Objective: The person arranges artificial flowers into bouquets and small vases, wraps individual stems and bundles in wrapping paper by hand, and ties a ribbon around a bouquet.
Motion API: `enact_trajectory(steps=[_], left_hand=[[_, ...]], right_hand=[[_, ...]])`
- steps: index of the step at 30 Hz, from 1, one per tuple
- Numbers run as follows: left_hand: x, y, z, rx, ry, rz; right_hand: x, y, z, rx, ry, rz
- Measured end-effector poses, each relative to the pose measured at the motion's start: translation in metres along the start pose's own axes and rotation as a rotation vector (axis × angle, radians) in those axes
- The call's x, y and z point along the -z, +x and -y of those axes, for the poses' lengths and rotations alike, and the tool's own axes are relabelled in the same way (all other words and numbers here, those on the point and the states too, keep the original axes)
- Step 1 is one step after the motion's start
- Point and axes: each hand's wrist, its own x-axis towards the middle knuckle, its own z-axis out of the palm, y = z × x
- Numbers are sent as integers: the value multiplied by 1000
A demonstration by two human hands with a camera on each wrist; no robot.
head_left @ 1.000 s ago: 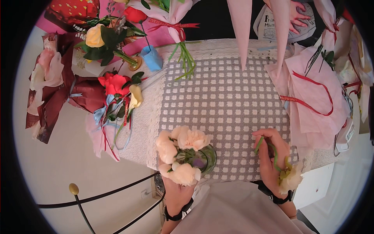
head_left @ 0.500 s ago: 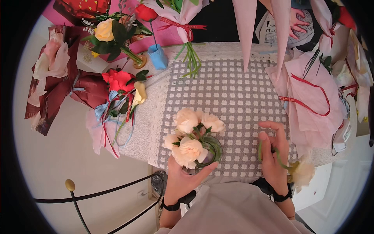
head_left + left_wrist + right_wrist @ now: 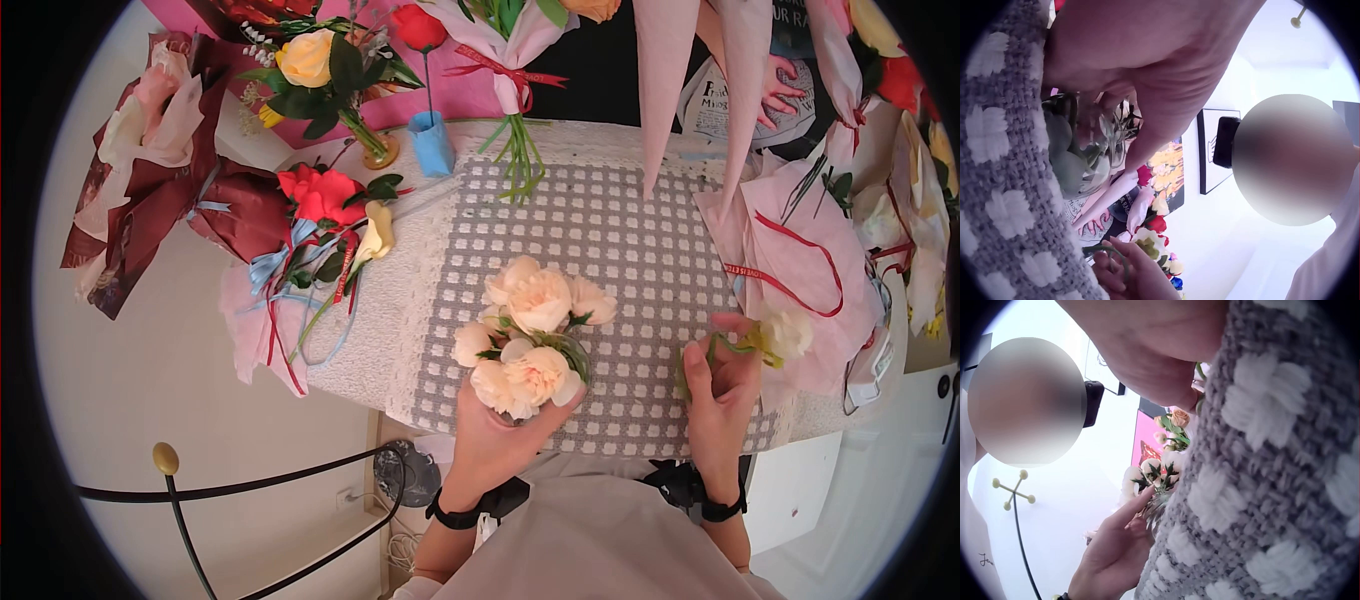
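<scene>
In the head view my left hand (image 3: 505,440) grips a small clear glass vase (image 3: 1088,169) that stands at the near side of the checked cloth. Several peach-cream flowers (image 3: 538,300) crowd its mouth and hide most of the glass from above. My right hand (image 3: 722,405) is to the right of the vase, holding one cream flower (image 3: 790,335) by its bent green stem (image 3: 735,346). That bloom points away to the right, over pink wrapping paper. The left wrist view shows the stem curving between the right hand's fingers.
Grey-and-white checked cloth (image 3: 640,270) covers the table. Pink wrapping paper (image 3: 815,270) with red ribbon lies right. On the left are a dark red bouquet (image 3: 235,220), a red flower (image 3: 322,193) and a light blue holder (image 3: 431,145). A pink-wrapped bouquet (image 3: 517,160) lies at the back.
The vase with its flowers has shifted away from the near left edge, the left hand still around it. In the right hand, the bloom has swung from near the wrist up to the right.
</scene>
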Motion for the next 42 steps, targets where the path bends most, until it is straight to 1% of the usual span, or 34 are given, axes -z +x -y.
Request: enact_trajectory(steps=[1, 2, 3, 4, 6, 7, 9, 10, 11, 12, 13, 14, 15, 16, 17, 18, 19, 20, 21, 22, 23, 25, 26, 28, 29, 31, 32, 36, 38, 39, 41, 42], left_hand=[[1, -3, 7, 74, -114, -30], [6, -5, 16, 72, -114, -30], [13, -4, 23, 13, -66, 4], [17, -4, 27, -46, -19, 39], [17, -4, 23, -34, -7, 18], [16, -4, 18, -20, 7, -5], [16, -3, 6, -21, 51, -2], [16, -3, 3, -21, 96, -1], [18, -2, 2, -20, 99, -1], [21, -1, 1, -134, 219, 19], [22, 0, 0, -251, 338, 39], [21, 3, -3, -254, 340, 36], [17, 5, -6, -323, 360, -19], [13, 6, -8, -391, 379, -72], [11, 6, -7, -392, 378, -72], [9, 6, -7, -438, 402, -119], [7, 6, -5, -484, 425, -164], [5, 6, -3, -483, 421, -161], [4, 7, 0, -527, 437, -195], [2, 7, 3, -570, 453, -230], [0, 4, 6, -571, 452, -229], [-8, -4, 12, -498, 378, -295], [-12, -5, 12, -500, 378, -294], [-17, -7, 10, -511, 329, -292], [-17, -8, 10, -511, 329, -297], [-16, -9, 11, -553, 297, -238], [-15, -9, 12, -573, 305, -198], [-14, -14, 3, -555, 319, -160], [-13, -20, -6, -455, 349, -131], [-10, -21, -3, -453, 346, -135], [-3, -24, 5, -491, 400, -66], [-2, -24, 7, -486, 398, -72]], right_hand=[[-3, 2, 1, 1, 1, 1], [-6, 4, 2, 53, -27, -28], [-8, 5, 3, 105, -56, -56], [-6, 5, 3, 106, -56, -57], [1, 7, 4, 233, -516, -25], [0, 8, 4, 233, -516, -26], [-5, 14, 2, 552, -838, -55], [-4, 15, 3, 550, -837, -56], [-4, 15, 6, 519, -897, -28], [-3, 14, 9, 490, -955, 1], [-3, 12, 14, 492, -953, 1], [-5, 8, 19, 478, -945, -47], [-6, 4, 24, 463, -939, -93], [-7, 0, 29, 465, -939, -93], [-7, -5, 34, 496, -925, -160], [-6, -9, 37, 525, -911, -228], [-4, -14, 38, 525, -915, -232], [-2, -20, 37, 566, -907, -246], [1, -26, 37, 608, -897, -260], [5, -32, 36, 666, -817, -153], [4, -34, 35, 666, -818, -154], [-4, -40, 34, 469, -495, 341], [-11, -40, 35, 470, -495, 339], [-29, -32, 40, 198, -316, 493], [-35, -28, 36, 200, -316, 498], [-47, -19, 20, 227, 3, 448], [-47, -15, 18, 241, 9, 444], [-54, -6, 28, 241, -15, 435], [-56, -6, 30, 145, -36, 406], [-57, -7, 29, 145, -40, 409], [-57, -7, 26, 85, 1, 411], [-57, -7, 27, 83, -3, 417]])
